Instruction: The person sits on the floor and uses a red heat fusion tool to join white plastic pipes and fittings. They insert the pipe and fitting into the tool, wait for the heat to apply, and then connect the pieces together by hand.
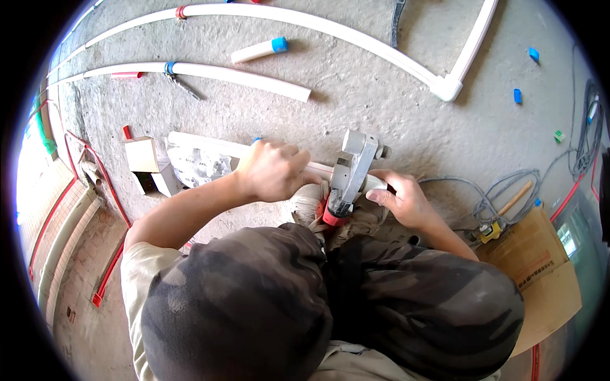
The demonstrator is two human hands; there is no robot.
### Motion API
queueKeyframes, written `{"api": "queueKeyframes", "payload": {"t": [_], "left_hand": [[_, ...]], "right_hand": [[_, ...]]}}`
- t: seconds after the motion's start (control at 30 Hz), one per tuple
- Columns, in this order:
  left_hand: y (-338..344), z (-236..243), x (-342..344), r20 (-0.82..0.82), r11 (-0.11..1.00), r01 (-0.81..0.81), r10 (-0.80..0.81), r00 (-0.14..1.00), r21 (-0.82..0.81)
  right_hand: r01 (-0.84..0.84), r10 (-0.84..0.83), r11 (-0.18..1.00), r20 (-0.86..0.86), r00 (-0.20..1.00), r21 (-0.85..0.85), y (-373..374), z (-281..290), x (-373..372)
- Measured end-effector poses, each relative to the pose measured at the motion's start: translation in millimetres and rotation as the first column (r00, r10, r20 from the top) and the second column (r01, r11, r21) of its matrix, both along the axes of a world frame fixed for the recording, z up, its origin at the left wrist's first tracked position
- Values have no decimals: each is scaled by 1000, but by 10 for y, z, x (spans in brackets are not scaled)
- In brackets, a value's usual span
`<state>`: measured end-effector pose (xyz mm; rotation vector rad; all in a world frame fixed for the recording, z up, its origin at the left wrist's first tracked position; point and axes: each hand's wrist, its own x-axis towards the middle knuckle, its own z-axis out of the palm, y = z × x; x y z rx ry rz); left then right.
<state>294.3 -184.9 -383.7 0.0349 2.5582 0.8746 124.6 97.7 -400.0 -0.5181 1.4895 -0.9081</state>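
Observation:
My left hand (274, 166) is closed on a white pipe (198, 142) lying crosswise at the middle of the view. A metal tool (353, 168) with a red base (333, 216), apparently a pipe welder, stands between my shoes (306, 204). My right hand (399, 197) is just right of it, gripping a short white piece (375, 184), apparently a fitting, at the tool's side. The joint at the tool is partly hidden. A clear plastic bag of small parts (197, 168) lies left of my left hand, beside an open carton (149, 165).
Long white pipes (337, 28) and a short blue-capped piece (254, 53) lie on the concrete floor (356, 82). At right are coiled grey cables (492, 190), a wooden-handled tool (515, 200) and cardboard (546, 273). Red conduit (114, 197) runs along the left edge.

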Motion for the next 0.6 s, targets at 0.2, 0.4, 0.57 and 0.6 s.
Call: {"api": "queueKeyframes", "payload": {"t": [0.2,0.4,0.57,0.6], "left_hand": [[-47,33,33,-61,999,-15,17,998,30],[-686,544,327,-19,984,-166,165,986,-62],[-491,553,-172,-164,982,-190,185,969,-16],[-492,569,-166,-165,983,-185,182,969,-1]], "right_hand": [[34,-34,999,-43,999,-16,88,22,62],[178,-180,984,190,965,28,235,-142,116],[250,-260,965,339,904,73,346,-209,109],[258,-267,963,371,890,74,378,-237,108]]}}
